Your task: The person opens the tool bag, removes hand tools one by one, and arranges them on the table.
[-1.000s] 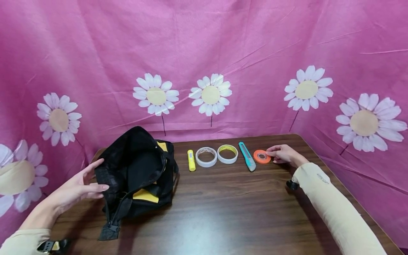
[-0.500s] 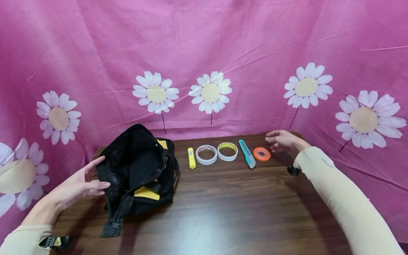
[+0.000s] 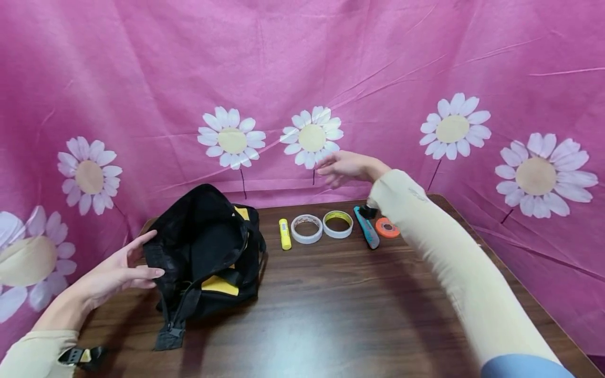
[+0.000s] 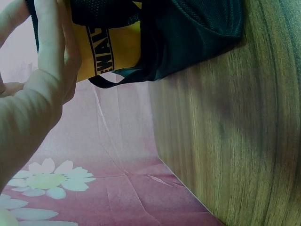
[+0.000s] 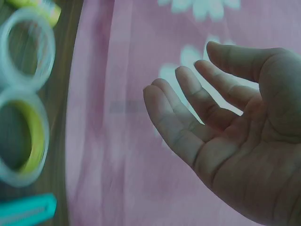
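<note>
Black fabric bag: just right of my left fingers, its mouth gaping and a loose zip end hanging toward me.
Left hand: thumb over the near face of the bag's edge, fingers behind it, pinching the fabric.
Yellow panel: on the bag just past my left knuckles, part of its black lettering showing as "WAL".
Right hand: lifted in front of the pink daisy cloth, palm bare, fingers loosely spread and holding nothing.
White tape roll: below my right fingertips, flat on the wooden table.
Yellow-cored tape roll: touching or nearly touching the white one, also under my right fingers.
Yellow glue stick: lower left of my right fingertips, between them and the bag.
Teal utility knife: under my right wrist, partly hidden by a black strap piece.
Orange tape roll: right of the knife, farthest from my right fingertips, my cream sleeve passing beside it.
</note>
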Available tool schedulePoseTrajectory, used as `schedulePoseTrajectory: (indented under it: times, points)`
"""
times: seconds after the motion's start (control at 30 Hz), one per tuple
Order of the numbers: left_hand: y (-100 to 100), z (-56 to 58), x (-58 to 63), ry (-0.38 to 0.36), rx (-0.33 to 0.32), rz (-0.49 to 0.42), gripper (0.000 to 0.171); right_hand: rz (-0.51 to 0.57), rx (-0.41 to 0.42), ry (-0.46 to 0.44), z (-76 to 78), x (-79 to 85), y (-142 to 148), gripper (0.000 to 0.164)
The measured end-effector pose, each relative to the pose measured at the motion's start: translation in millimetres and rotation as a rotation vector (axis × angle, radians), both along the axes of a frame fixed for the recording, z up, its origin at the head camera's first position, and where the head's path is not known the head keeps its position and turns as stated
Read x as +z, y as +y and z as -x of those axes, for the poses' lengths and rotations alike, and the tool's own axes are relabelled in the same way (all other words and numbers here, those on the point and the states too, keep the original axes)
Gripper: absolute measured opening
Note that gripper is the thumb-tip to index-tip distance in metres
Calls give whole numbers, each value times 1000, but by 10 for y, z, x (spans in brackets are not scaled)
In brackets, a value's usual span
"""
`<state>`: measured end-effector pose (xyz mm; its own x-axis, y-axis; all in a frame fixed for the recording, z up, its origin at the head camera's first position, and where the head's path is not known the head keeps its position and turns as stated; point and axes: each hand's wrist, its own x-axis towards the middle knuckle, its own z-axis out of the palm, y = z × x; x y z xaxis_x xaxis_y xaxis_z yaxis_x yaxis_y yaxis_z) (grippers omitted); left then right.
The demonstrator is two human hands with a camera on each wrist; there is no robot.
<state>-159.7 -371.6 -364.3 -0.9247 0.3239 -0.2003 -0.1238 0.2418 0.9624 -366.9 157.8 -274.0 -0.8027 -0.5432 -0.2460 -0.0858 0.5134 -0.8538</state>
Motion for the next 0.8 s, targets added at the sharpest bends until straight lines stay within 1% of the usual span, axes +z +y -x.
schedulePoseTrajectory:
  times: [0.07,0.13,0.23,0.33,0.47,0.57,0.67,0.8]
  points:
    - [-9,-4,2,3,-1,0,100,-8,53,9,-30,48,-299,47]
    - [-21,-13,6,7,0,4,100,-24,116,8,-69,39,-599,45]
    - [-31,-27,12,12,10,11,100,-28,215,-20,-148,-52,-1051,45]
    - [-28,-23,13,20,7,11,100,-2,286,-68,-241,-170,-1468,43]
    - [-14,-7,10,30,0,-2,101,52,330,-126,-371,-265,-1914,40]
    - [-5,-5,9,34,4,-7,101,45,339,-164,-450,-283,-2160,37]
    - [15,-2,20,34,4,-2,101,27,336,-205,-505,-249,-2344,36]
    - [49,18,49,34,3,6,102,23,356,-249,-559,-132,-2529,34]
